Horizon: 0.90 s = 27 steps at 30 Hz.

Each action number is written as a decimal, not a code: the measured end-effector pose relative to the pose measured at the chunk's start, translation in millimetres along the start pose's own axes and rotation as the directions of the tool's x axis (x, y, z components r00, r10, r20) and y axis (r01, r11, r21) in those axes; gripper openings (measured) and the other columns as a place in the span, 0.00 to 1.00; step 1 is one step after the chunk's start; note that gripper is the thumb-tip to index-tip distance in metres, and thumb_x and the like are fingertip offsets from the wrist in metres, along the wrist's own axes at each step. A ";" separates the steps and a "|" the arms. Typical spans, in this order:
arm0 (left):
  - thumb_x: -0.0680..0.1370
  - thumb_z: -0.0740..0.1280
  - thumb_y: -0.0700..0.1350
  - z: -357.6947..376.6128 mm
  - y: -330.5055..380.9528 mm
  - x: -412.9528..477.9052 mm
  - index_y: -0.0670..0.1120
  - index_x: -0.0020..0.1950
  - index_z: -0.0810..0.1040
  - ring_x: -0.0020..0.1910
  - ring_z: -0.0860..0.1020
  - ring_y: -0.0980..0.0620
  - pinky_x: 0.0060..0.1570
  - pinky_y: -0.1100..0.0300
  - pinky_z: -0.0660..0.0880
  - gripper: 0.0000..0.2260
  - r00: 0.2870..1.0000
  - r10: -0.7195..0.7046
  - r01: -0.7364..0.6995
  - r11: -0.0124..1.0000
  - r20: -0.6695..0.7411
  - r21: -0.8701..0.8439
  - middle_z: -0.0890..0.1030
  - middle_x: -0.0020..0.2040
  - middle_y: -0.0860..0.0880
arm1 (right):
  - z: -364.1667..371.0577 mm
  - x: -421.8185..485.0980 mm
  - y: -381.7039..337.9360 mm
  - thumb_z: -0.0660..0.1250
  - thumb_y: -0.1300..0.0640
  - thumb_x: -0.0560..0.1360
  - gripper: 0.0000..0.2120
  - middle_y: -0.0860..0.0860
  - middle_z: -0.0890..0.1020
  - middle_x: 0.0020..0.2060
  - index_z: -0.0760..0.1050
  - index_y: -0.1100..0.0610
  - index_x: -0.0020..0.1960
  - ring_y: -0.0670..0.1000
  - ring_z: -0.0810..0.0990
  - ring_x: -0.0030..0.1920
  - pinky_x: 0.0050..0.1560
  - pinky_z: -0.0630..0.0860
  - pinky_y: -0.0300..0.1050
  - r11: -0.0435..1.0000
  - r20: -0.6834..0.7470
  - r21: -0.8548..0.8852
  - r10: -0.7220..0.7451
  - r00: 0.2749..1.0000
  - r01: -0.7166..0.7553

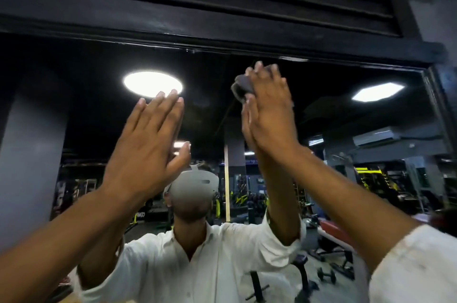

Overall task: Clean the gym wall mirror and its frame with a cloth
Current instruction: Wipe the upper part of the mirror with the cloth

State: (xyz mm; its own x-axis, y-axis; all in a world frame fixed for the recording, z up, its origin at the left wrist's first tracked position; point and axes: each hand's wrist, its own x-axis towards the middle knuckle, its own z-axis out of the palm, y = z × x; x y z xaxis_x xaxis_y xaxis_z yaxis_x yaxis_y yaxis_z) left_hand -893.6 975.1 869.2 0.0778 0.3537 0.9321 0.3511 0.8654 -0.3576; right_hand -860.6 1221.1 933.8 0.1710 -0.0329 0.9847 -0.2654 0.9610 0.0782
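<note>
The right hand (269,110), fingers straight, presses the grey cloth (240,89) on the mirror (346,110) at one o'clock, while the flat left hand (148,139) probably steadies.

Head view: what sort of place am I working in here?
Most likely a gym. The wall mirror reflects yellow-and-black weight machines, a red padded bench and a dumbbell on the floor.
</note>
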 end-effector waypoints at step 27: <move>0.84 0.52 0.52 -18.9 -40.3 -1.5 0.43 0.82 0.67 0.83 0.62 0.46 0.83 0.41 0.56 0.28 0.998 -0.031 0.027 0.997 -0.060 -0.079 0.68 0.82 0.43 | 4.1 -59.4 -79.1 0.59 0.51 0.86 0.27 0.51 0.59 0.84 0.59 0.51 0.84 0.55 0.49 0.85 0.84 0.45 0.56 0.846 0.327 0.090 -0.524 0.787 0.526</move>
State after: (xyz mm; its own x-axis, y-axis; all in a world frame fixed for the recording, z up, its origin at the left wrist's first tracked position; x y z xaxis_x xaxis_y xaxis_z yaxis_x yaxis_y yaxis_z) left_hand -890.3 932.9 883.3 0.1225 0.3044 0.9446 0.4258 0.8436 -0.3271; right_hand -853.7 1146.0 869.8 -0.0366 -0.6191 0.7845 -0.2201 0.7707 0.5979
